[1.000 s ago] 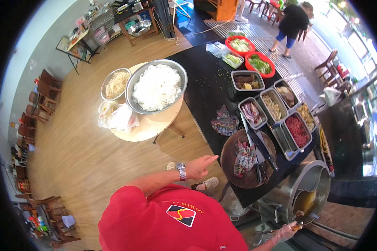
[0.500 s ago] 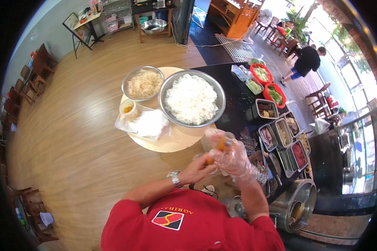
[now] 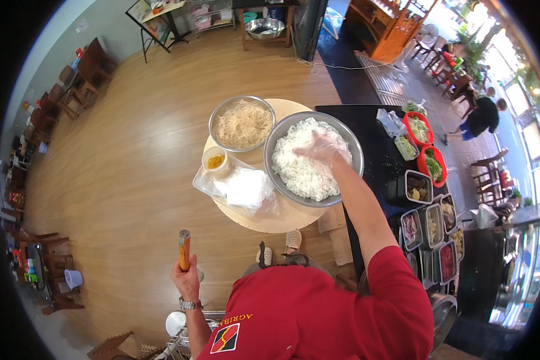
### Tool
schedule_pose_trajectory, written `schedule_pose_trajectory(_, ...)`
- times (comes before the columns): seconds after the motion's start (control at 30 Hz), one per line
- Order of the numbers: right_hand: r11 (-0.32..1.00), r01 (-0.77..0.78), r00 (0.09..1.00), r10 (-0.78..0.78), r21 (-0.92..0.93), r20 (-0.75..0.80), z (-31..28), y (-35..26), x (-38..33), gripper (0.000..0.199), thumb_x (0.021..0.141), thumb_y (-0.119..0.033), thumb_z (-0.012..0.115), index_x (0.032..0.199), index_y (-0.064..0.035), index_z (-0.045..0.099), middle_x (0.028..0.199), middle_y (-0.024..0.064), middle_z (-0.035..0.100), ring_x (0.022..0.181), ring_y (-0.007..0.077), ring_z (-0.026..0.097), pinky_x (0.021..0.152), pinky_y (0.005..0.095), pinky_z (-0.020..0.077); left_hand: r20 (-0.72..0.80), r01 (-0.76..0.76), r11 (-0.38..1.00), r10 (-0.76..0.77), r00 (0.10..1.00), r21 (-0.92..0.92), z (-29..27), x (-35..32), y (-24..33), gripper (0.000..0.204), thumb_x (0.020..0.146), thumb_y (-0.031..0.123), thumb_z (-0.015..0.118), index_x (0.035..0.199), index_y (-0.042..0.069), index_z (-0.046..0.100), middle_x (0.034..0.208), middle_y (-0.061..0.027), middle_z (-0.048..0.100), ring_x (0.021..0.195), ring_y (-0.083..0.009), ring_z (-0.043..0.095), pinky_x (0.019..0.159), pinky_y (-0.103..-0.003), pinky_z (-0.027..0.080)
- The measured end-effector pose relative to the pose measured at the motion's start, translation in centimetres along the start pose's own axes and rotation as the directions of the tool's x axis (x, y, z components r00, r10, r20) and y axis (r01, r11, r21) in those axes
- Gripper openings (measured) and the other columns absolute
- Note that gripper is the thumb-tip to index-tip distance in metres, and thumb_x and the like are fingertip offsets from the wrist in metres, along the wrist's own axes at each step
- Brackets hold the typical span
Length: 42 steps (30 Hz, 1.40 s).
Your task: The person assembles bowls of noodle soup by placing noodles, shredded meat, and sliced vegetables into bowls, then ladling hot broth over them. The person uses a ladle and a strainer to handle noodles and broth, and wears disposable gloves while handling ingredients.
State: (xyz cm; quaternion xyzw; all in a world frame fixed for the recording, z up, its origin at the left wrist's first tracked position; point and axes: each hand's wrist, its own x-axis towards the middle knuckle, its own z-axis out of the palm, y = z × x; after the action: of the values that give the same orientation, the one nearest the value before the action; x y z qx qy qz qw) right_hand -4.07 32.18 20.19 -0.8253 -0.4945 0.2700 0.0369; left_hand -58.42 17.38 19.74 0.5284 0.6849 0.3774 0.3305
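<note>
In my left hand [image 3: 186,281], low and off to the left, a wooden handle [image 3: 185,247] stands upright with a metal end on top. My fingers are closed round it; whatever it belongs to is hidden. My right hand [image 3: 323,149], in a clear plastic glove, reaches into a large steel bowl [image 3: 358,157]. It touches the white rice noodles [image 3: 306,177] with fingers stretched out, the tips partly lost among them. Beside that bowl sits a smaller steel bowl [image 3: 212,133] of thin, pale yellowish noodles [image 3: 243,124].
Both bowls stand on a round pale table [image 3: 294,223], with a tub of yellow paste [image 3: 215,162] and white plastic bags [image 3: 249,189]. At right, a black table [image 3: 360,123] carries red baskets [image 3: 436,174] of greens and several steel food pans [image 3: 411,229]. A person [image 3: 483,116] is farther off.
My hands were together near the table's front edge over the orange-brown handle. Now my left hand has moved down left with it, and my right hand has gone into the white noodles.
</note>
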Motion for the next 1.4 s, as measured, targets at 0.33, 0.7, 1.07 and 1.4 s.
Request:
schedule_pose_trajectory(0.33,0.947,0.296,0.955,-0.295,-0.127,0.029,4.0,3.5,3.4,0.074,0.081,-0.035,0.079,0.148,-0.0136,0.055,0.151,0.0355,0.043,0.139,0.0433,0.05,0.115,0.046,0.0431,-0.285,-0.16,0.889,0.302,0.91,0.43,4.4,0.5,6.3,0.028,0.092,0.022,0.082,0.084,0.002,0.064,0.067,-0.0019,0.055,0.061,-0.012,0.046,0.056,-0.032,0.04)
schedule_pose_trajectory(0.7,0.675,0.648,0.762,-0.558,0.353,-0.329,-13.3,3.1,-3.5,0.042,0.087,-0.025,0.078,0.123,-0.0055,0.069,0.114,0.0137,0.071,0.103,0.0271,0.071,0.095,0.0384,0.0574,-0.346,-0.412,0.911,0.382,0.857,-0.014,5.4,6.6,13.8,0.016,0.096,0.011,0.076,0.101,-0.002,0.068,0.089,-0.0007,0.067,0.078,-0.008,0.058,0.071,-0.024,0.05)
schedule_pose_trajectory(1.07,0.562,0.718,0.693,-0.514,0.412,-0.506,-27.5,-2.7,-10.8,0.038,0.083,-0.009,0.079,0.119,-0.0003,0.067,0.108,0.007,0.073,0.099,0.0133,0.069,0.089,0.031,0.0572,-0.348,-0.692,0.377,0.657,0.668,-0.615,3.6,10.3,24.7,0.015,0.102,0.01,0.066,0.111,-0.002,0.062,0.075,-0.003,0.051,0.059,-0.0096,0.043,0.05,-0.025,0.034)
schedule_pose_trajectory(1.4,0.513,0.744,0.668,-0.567,0.428,-0.482,-28.1,-2.3,-13.4,0.032,0.086,-0.013,0.078,0.114,-0.0003,0.069,0.104,0.0044,0.073,0.096,0.0099,0.067,0.087,0.0277,0.0545,-0.241,-0.443,0.192,0.621,0.746,-0.876,12.8,13.4,32.2,0.008,0.098,-0.003,0.06,0.105,0.0,0.057,0.07,-0.0039,0.05,0.053,-0.0103,0.043,0.045,-0.026,0.036)
